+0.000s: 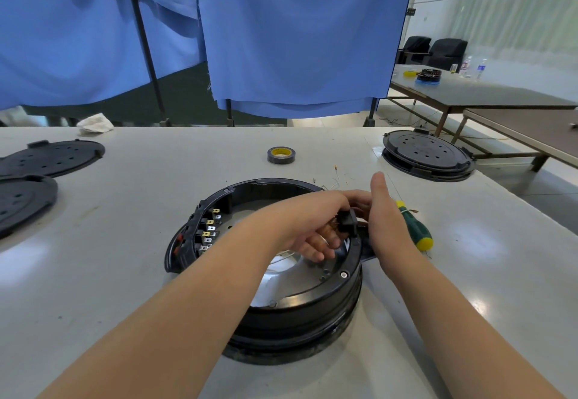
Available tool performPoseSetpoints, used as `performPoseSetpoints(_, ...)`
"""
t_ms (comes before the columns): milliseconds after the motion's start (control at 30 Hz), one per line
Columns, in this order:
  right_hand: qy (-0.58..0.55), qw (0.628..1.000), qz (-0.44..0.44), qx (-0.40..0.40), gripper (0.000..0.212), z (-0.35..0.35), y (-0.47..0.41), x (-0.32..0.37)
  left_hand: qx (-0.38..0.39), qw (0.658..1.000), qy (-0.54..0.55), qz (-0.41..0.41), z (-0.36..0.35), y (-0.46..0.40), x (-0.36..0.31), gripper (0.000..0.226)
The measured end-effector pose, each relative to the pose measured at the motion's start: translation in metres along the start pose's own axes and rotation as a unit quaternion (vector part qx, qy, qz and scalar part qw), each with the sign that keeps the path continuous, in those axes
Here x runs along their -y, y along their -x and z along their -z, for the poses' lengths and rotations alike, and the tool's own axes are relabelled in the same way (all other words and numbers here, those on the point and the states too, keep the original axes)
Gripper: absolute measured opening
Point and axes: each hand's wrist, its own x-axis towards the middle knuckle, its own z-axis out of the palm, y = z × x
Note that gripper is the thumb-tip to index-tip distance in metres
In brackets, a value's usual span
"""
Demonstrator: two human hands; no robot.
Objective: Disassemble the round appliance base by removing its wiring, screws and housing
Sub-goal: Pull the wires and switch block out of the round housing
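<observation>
The round base [275,273] sits mid-table, the left hand [316,226] pinching a small black part [347,222] at its right rim, the right hand [386,214] flat-fingered alongside, likely steadying it.

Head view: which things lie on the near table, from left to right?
Two black covers → round base → tape roll → right hand → screwdriver → covers stack. The left hand is left out: it lies over the base.

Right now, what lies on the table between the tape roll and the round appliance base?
In the head view, almost nothing: bare grey table separates the tape roll from the round appliance base. A few thin wire scraps lie just right of that stretch.
</observation>
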Motion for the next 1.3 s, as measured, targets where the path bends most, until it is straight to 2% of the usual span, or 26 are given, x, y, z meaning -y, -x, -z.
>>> performPoseSetpoints(267,0.009,1.0,-0.001,-0.016,0.066,0.0,-0.001,-0.004,-0.028,0.999,-0.023,-0.007,-0.001,0.001,0.0,0.039)
performPoseSetpoints(633,0.029,0.999,0.011,-0.021,0.065,-0.001,0.002,-0.003,-0.03,0.998,-0.042,-0.032,-0.003,0.004,0.0,0.037)
performPoseSetpoints(700,0.028,0.999,0.035,-0.026,0.068,-0.001,0.001,-0.005,-0.013,0.999,-0.006,-0.053,0.001,0.007,-0.003,0.036)
performPoseSetpoints(800,0.038,0.997,0.055,-0.028,0.072,-0.002,0.003,-0.005,0.027,0.988,0.129,-0.084,0.01,0.012,-0.009,0.044)
performPoseSetpoints(900,0.047,0.996,0.061,-0.048,0.067,-0.002,0.002,-0.008,0.03,0.991,0.087,-0.098,0.01,0.009,-0.007,0.046)
performPoseSetpoints(1100,0.051,0.997,0.053,-0.003,0.069,-0.001,0.004,-0.001,-0.073,0.99,0.075,-0.098,0.012,0.0,-0.005,0.049)
performPoseSetpoints(1200,0.05,0.998,0.04,0.004,0.063,0.0,0.004,0.004,-0.114,0.988,0.041,-0.094,0.011,-0.004,-0.005,0.048)
performPoseSetpoints(1300,0.017,0.999,0.037,0.007,0.046,0.004,0.004,0.01,-0.14,0.984,0.023,-0.108,0.012,-0.006,-0.004,0.038)
